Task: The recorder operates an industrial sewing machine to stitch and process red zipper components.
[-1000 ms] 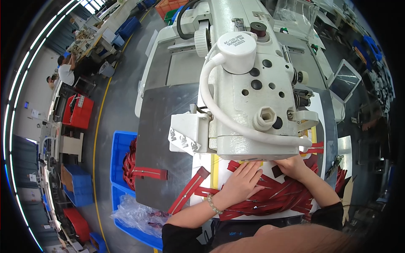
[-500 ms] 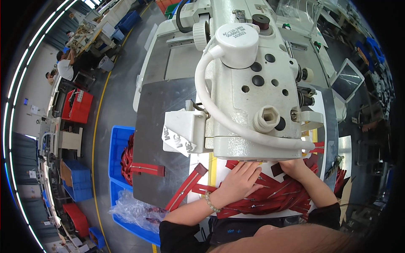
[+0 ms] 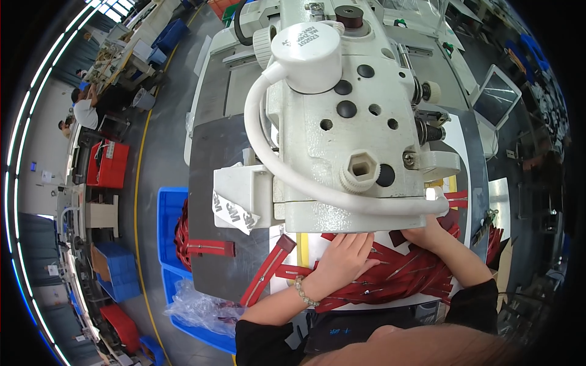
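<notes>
A white industrial sewing machine head (image 3: 351, 152) stands over the work and hides what lies under its front edge. My left hand (image 3: 345, 262), with a beaded bracelet at the wrist, lies flat, palm down, its fingers stretched forward to that edge and the thumb apart. Below and beside it spreads a heap of red zippers (image 3: 397, 277) with metal teeth. My right hand (image 3: 424, 235) reaches under the machine's right front, next to a dark red zipper end; its fingers are mostly hidden.
Left of the heap, a single red zipper (image 3: 268, 271) lies slanted and another zipper (image 3: 210, 247) crosses the table edge. Blue bins (image 3: 172, 210) with zippers and clear plastic bags (image 3: 201, 305) stand at the left. A tablet-like screen (image 3: 497, 97) is at the right.
My view has shifted, so the machine appears farther left and slightly higher. Both hands keep nearly the same place; the left thumb sits a little higher.
</notes>
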A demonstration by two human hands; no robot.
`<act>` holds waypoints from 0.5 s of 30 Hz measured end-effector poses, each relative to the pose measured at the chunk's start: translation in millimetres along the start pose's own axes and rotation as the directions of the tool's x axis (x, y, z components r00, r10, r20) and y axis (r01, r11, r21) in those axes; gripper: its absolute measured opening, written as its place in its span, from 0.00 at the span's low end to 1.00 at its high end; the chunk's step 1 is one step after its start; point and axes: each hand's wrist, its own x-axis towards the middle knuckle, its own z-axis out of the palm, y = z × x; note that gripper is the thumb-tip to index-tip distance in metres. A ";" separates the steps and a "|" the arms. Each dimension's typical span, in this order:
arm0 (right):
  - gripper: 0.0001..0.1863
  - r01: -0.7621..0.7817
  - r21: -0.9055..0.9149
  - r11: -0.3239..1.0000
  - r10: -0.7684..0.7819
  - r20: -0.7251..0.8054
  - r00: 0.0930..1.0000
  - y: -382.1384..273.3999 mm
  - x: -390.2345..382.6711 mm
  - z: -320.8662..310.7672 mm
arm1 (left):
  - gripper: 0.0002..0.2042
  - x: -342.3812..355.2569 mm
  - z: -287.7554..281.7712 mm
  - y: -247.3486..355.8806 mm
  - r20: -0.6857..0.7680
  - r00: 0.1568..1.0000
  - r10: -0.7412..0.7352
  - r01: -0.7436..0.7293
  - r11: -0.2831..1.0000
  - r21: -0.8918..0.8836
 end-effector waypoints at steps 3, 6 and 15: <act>0.18 0.042 -0.006 0.999 -0.042 0.002 0.999 -6.1 5.5 -1.0 | 0.25 0.9 -2.8 -0.6 0.009 1.000 0.011 -0.011 1.000 0.014; 0.16 0.171 -0.011 0.985 -0.171 -0.011 0.985 -11.9 19.8 -7.2 | 0.24 0.2 -4.3 -0.7 0.042 0.999 -0.006 0.006 1.000 0.007; 0.14 0.289 -0.042 0.956 -0.289 0.015 0.957 2.7 16.8 10.7 | 0.20 -13.4 0.8 -13.3 -0.107 0.994 -0.006 0.001 0.999 -0.049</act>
